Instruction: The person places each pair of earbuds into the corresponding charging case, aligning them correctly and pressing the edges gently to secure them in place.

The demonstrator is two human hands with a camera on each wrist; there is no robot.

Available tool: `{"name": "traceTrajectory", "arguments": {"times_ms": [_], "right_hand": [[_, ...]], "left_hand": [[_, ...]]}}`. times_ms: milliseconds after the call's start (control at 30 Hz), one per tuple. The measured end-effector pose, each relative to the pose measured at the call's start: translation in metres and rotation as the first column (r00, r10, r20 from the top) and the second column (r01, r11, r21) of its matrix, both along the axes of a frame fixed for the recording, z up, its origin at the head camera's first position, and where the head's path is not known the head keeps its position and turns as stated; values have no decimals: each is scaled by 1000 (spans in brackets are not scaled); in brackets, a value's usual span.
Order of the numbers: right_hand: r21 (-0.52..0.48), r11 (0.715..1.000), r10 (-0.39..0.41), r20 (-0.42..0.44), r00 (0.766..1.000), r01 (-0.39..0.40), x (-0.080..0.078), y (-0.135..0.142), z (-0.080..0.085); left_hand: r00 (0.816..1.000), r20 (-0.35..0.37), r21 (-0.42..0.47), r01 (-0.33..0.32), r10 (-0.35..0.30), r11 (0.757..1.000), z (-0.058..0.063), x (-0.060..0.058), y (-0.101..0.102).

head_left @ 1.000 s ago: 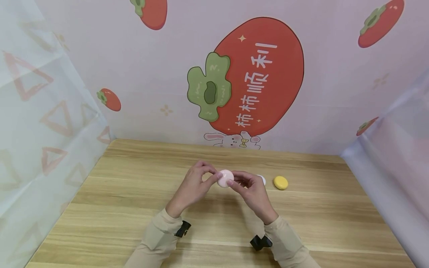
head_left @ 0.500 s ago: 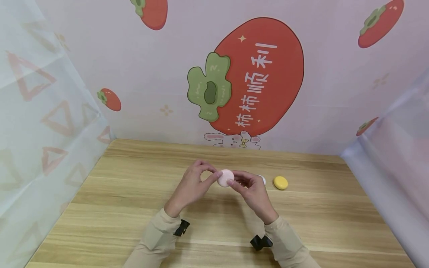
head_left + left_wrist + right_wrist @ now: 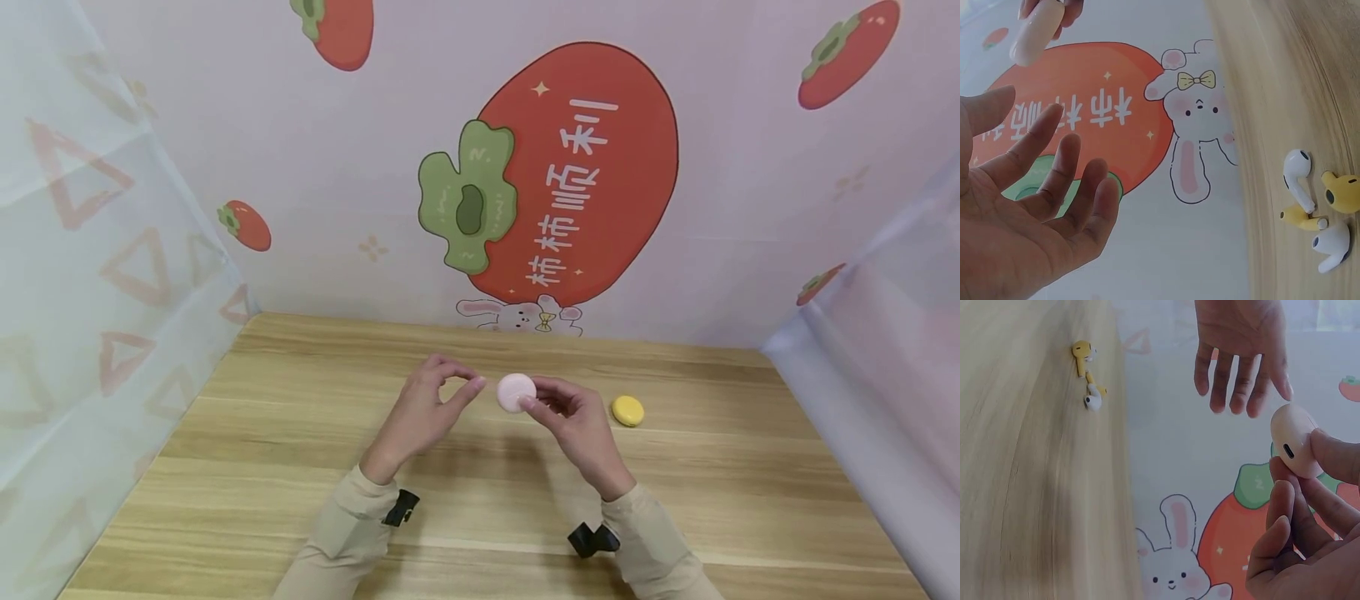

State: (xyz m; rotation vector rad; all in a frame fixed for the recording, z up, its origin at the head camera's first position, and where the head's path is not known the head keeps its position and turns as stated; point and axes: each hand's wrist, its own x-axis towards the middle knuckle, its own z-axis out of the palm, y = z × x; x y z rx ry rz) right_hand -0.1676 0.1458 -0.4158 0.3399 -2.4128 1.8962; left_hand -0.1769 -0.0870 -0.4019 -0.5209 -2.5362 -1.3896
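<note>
My right hand [image 3: 581, 429] pinches a pale pink, round earbud charging case [image 3: 513, 392] between thumb and fingers, raised over the table. Its small dark charging port faces the right wrist camera, where the case [image 3: 1290, 434] looks closed. Just left of it is my left hand [image 3: 420, 408], apart from the case and holding nothing; in the left wrist view its fingers [image 3: 1044, 197] are loosely spread. Several loose earbuds, including a white one [image 3: 1298, 165] and a yellow one [image 3: 1342, 192], lie close together on the table. The head view does not show them.
A yellow round case [image 3: 627, 410] lies on the wooden table [image 3: 712, 467] to the right of my right hand. Behind the table hangs a backdrop [image 3: 337, 167] printed with persimmons and a rabbit, and pale cloth [image 3: 82, 275] closes off the left side.
My left hand has let go of the pink case and drawn away leftward. The right hand has shifted slightly right with the case, covering the white object seen behind it before.
</note>
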Motion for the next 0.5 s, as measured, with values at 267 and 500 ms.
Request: {"name": "traceTrajectory", "arguments": {"times_ms": [267,500], "right_hand": [[32,999,-27,-11,1000,28,-1,19,-2],[22,998,-56,16,998,56,-2,46,-6]], "left_hand": [[1000,21,-23,2,-2,1000,-6,-4,-2],[1000,10,-41,11,-10,999,-13,-7,-2]]}}
